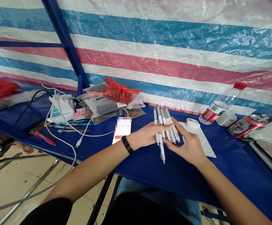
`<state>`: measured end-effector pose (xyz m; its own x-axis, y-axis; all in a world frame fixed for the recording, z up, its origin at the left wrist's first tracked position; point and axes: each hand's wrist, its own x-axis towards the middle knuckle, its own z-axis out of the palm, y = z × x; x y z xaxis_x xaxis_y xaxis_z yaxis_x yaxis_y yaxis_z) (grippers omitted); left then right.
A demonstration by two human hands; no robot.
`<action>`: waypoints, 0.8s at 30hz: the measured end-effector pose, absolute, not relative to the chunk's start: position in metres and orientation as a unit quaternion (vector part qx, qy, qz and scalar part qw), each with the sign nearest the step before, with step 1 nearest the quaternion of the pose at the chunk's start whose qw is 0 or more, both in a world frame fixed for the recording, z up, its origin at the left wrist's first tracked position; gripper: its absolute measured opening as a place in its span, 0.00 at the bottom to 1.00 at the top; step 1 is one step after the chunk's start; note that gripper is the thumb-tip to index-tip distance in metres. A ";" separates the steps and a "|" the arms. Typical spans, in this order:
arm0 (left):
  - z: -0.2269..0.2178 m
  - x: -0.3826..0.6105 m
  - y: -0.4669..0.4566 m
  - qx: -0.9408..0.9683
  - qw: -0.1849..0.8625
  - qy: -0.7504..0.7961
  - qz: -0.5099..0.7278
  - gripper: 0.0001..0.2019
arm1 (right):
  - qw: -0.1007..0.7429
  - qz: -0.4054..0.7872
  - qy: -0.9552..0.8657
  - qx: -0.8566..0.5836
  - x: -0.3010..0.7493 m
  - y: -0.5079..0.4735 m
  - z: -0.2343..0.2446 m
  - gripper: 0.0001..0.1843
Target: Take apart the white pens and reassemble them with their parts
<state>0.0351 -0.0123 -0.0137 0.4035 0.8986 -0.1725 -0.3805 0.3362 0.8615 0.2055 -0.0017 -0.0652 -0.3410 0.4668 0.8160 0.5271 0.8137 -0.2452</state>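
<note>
A bundle of several white pens [162,120] with grey grips is held between both hands above the blue table. My left hand [151,134], with a black band on its wrist, closes round the bundle from the left, thumb across the pens. From the right, my right hand [188,142] pinches the same bundle between thumb and fingers. One pen [162,153] sits lower than the others and sticks out toward me. Beneath my left forearm lies a lit phone [122,129]. A white sheet of paper [205,142] lies behind my right hand.
A red-capped bottle [220,106], a drink can [246,126] and a white roll [192,123] stand at right. Plastic bags with a red bag [119,90] are piled at the back. A power strip [62,107], trailing cables and loose pens [71,130] lie left.
</note>
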 end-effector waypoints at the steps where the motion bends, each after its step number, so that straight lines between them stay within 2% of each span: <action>1: -0.016 0.035 -0.012 0.387 0.742 0.334 0.435 0.07 | 0.474 -0.027 -0.823 -0.314 0.205 -0.003 -0.064 0.38; 7: -0.020 0.037 -0.011 0.370 0.728 0.337 0.468 0.03 | 0.436 -0.059 -0.829 -0.345 0.202 -0.007 -0.061 0.37; 10: -0.016 0.038 -0.012 0.358 0.736 0.346 0.459 0.03 | 0.399 0.010 -0.838 -0.372 0.206 -0.005 -0.058 0.40; 12: -0.013 0.037 -0.012 0.367 0.732 0.353 0.452 0.04 | 0.360 0.094 -0.852 -0.368 0.210 -0.004 -0.054 0.47; 17: -0.014 0.032 -0.008 0.374 0.729 0.369 0.439 0.05 | 0.255 0.227 -0.865 -0.368 0.215 -0.007 -0.047 0.79; 20: -0.015 0.030 -0.005 0.359 0.735 0.376 0.436 0.06 | 0.227 0.258 -0.860 -0.378 0.214 -0.010 -0.048 0.85; 24: -0.011 0.028 -0.003 0.356 0.737 0.378 0.434 0.03 | 0.250 0.265 -0.864 -0.349 0.211 -0.011 -0.050 0.85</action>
<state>0.0278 -0.0033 -0.0111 0.3384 0.9079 -0.2475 -0.3703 0.3703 0.8519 0.2111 -0.0107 -0.0504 -0.6319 0.7346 0.2471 0.4693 0.6164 -0.6323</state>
